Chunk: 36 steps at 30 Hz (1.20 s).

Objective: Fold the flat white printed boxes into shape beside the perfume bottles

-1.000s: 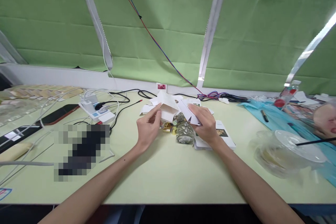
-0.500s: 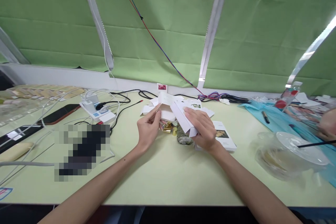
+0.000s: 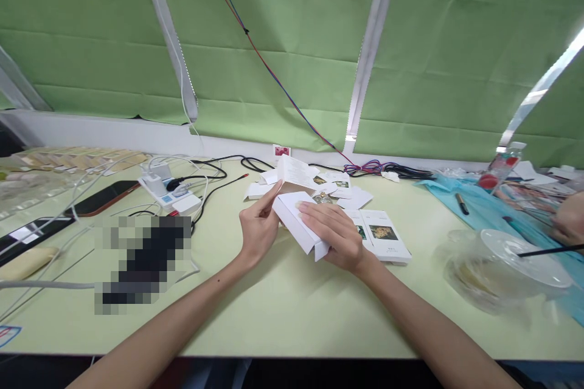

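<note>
My left hand [image 3: 261,225] pinches the edge of a white card piece with small print [image 3: 295,171]. In my right hand [image 3: 335,232] is a white cardboard box [image 3: 296,219], tilted, with a flap loose at its near end. The box lies against the left hand's fingers and hides part of them; whether it is joined to the printed piece I cannot tell. Just beyond, a small shiny metallic item [image 3: 323,197] shows among loose white cards [image 3: 354,197]. Beside my right wrist lies a flat white box with a yellow flower picture [image 3: 385,236].
Cables, a power strip [image 3: 168,191] and phones [image 3: 107,197] lie to the left. On the right are a lidded plastic cup with a black straw [image 3: 524,255], blue plastic sheeting [image 3: 483,206], a marker [image 3: 462,203] and a bottle [image 3: 502,164]. Another person's hand [image 3: 570,219] is at the far right.
My right hand has brought the white box left and nearer, against my left hand. The printed piece has tilted upward. The gold items and dark green patterned object below are now hidden.
</note>
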Each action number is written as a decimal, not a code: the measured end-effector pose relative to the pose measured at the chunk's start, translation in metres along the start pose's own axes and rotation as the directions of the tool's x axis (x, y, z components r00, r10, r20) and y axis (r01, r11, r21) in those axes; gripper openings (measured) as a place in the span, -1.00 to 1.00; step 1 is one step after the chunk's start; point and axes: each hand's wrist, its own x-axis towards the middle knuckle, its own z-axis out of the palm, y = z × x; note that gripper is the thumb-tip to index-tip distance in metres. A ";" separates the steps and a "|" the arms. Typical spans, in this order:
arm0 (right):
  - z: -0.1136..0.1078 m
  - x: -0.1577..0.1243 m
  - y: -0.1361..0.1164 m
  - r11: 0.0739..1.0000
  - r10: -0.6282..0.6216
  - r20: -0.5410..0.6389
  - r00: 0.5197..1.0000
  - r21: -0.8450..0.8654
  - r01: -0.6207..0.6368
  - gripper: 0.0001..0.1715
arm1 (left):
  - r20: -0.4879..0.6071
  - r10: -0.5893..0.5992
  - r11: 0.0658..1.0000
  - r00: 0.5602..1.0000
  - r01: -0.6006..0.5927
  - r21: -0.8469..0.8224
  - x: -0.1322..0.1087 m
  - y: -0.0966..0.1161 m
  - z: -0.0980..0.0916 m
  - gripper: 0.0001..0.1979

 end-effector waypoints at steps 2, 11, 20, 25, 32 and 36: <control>0.001 -0.003 0.002 1.000 0.012 -0.004 1.000 0.006 -0.012 -0.47 | 0.004 0.002 1.000 1.000 -0.002 0.000 0.000 0.000 0.001 -0.54; 0.001 -0.008 0.009 0.997 0.044 -0.020 0.999 -0.064 -0.046 -0.45 | -0.034 -0.002 1.000 0.999 0.002 -0.023 0.001 -0.003 0.002 -0.54; 0.001 -0.009 0.011 0.988 0.084 0.000 0.996 -0.133 -0.083 -0.48 | -0.027 -0.006 0.998 1.000 0.005 -0.061 -0.001 -0.003 0.004 -0.54; 0.001 -0.009 0.011 0.987 0.073 -0.011 0.997 -0.141 -0.074 -0.51 | -0.021 -0.010 0.997 1.000 0.008 -0.072 -0.002 -0.005 0.004 -0.58; -0.001 -0.008 0.012 0.986 0.081 -0.020 0.997 -0.145 -0.083 -0.51 | -0.008 -0.002 0.996 1.000 0.002 -0.089 -0.003 0.001 0.005 -0.58; -0.004 -0.007 0.012 0.987 0.079 -0.008 0.997 -0.137 -0.079 -0.50 | 0.013 -0.001 0.997 1.000 0.002 -0.079 -0.003 0.002 0.004 -0.56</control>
